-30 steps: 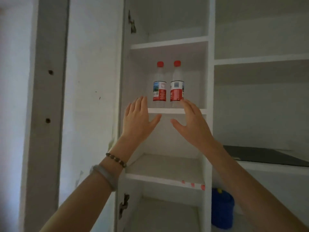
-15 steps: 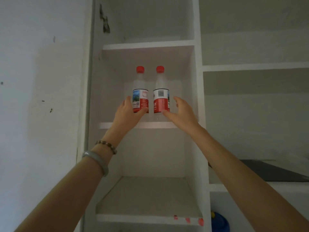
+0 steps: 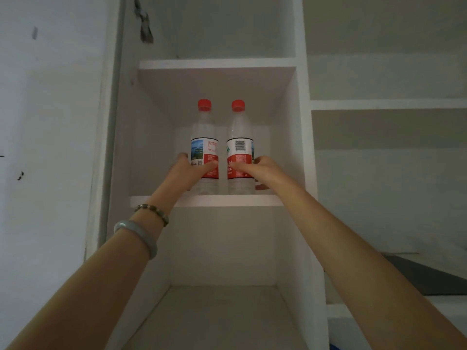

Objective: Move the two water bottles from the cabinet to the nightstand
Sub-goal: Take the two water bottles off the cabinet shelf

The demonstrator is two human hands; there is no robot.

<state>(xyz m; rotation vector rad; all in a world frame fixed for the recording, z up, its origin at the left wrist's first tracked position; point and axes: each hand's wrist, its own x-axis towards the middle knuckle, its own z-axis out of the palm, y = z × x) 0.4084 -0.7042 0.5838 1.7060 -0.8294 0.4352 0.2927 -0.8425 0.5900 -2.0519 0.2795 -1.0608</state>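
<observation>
Two clear water bottles with red caps and red-and-white labels stand upright side by side on a white cabinet shelf [image 3: 262,200]. My left hand [image 3: 192,173] is wrapped around the lower part of the left bottle [image 3: 204,137], thumb across its label. My right hand [image 3: 260,170] grips the right bottle [image 3: 238,137] the same way, fingers behind it. Both bottles still rest on the shelf. The nightstand is not in view.
The white cabinet has another shelf [image 3: 217,64] close above the bottle caps and a deeper shelf [image 3: 217,314] below. A vertical divider [image 3: 307,173] stands right of my right hand, with more shelves beyond. A dark flat surface [image 3: 429,276] lies at lower right.
Both hands reached up from below the shelf edge and closed around the bottles, left on the left bottle, right on the right one. The view came closer to the cabinet.
</observation>
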